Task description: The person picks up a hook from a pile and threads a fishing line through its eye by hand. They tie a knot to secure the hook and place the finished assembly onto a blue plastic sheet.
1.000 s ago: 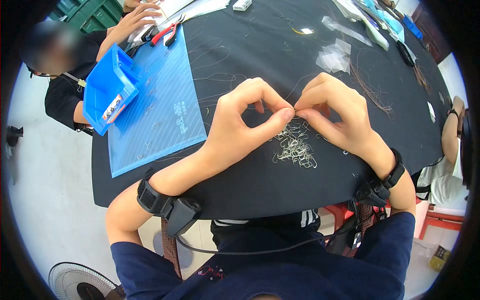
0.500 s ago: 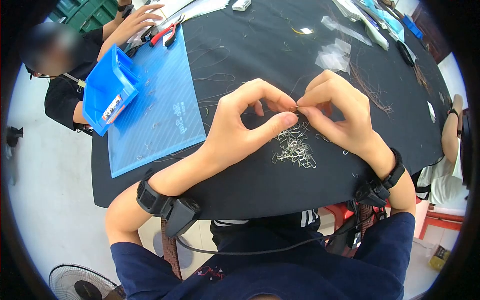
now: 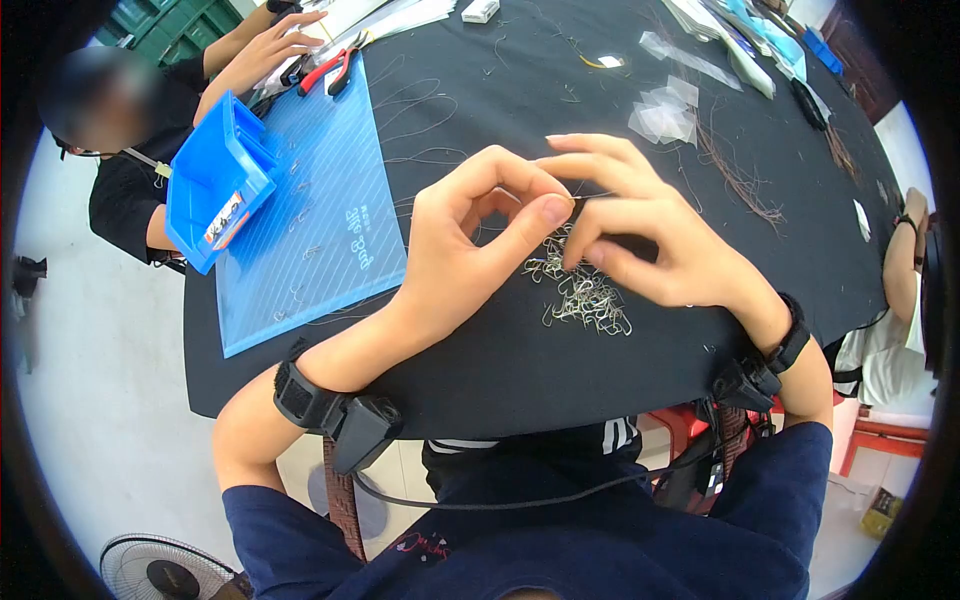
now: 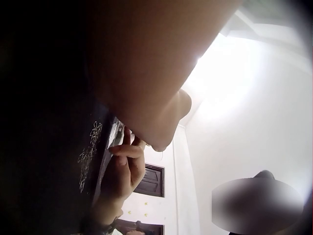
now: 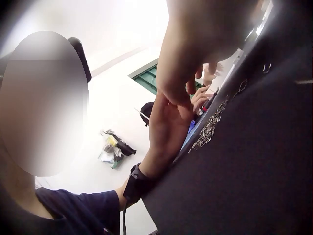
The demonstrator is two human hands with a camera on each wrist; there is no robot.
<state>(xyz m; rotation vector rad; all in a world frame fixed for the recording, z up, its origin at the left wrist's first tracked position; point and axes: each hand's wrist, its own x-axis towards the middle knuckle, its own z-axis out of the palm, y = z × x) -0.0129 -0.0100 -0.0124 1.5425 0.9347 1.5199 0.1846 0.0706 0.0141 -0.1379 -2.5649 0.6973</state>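
Above a pile of small silver fish hooks (image 3: 588,300), my left hand (image 3: 462,235) pinches a thin fishing line (image 3: 592,196) between thumb and forefinger. From those fingertips the line runs right, towards the bent forefinger and raised middle finger of my right hand (image 3: 668,230). The right thumb lies low, a little behind the forefinger's tip, and the outer fingers stretch towards the left forefinger. I cannot tell whether the right fingers grip the line. In the right wrist view the hooks (image 5: 210,129) lie on the black cloth below both hands.
Left on the black-covered table (image 3: 480,370) lie a blue mat (image 3: 330,230) with lined hooks, a blue bin (image 3: 215,190) and red-handled pliers (image 3: 325,72). Clear plastic pieces (image 3: 665,112) and a bundle of brown lines (image 3: 740,180) lie beyond my right hand. Another person sits at left.
Both hands pinched together at the line before. Now the right hand's thumb and forefinger have come away and lower, its other fingers spread; the left hand has shifted slightly left, still pinching.
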